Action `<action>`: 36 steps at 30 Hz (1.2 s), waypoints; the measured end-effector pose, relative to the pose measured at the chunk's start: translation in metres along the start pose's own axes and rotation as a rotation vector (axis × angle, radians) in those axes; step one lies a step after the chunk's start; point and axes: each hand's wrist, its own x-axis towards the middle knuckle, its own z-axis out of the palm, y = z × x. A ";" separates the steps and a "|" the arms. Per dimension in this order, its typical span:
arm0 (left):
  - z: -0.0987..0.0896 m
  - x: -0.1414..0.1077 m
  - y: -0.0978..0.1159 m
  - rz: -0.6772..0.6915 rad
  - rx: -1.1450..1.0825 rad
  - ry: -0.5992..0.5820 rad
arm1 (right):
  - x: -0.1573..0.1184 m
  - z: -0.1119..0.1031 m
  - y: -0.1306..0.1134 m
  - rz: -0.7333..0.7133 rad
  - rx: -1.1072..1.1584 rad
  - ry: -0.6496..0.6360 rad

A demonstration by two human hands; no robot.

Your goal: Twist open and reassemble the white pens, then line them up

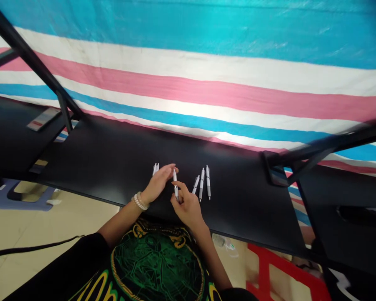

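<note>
Nearest, the person's black shirt [158, 263] faces the table [238, 200], with a red stool [265, 267] below to the right. The right hand [189, 207] is mostly closed, its fingers and thumb pinching the lower part of a white pen [176, 186]. The left hand [159, 182], wearing a bracelet [140, 201], is partly curled near the pen's far end; whether it touches cannot be told. Handling seems under way, and keeping control calls for a steady pinch. To the right lie 3 pens [201, 184]; at left, 2 pens [156, 168] are partly hidden behind the left hand. Farther off hangs a striped sheet [207, 92].
</note>
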 end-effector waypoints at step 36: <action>-0.076 0.011 -0.018 0.515 1.297 0.096 | 0.030 0.054 -0.007 -0.085 -0.377 -0.066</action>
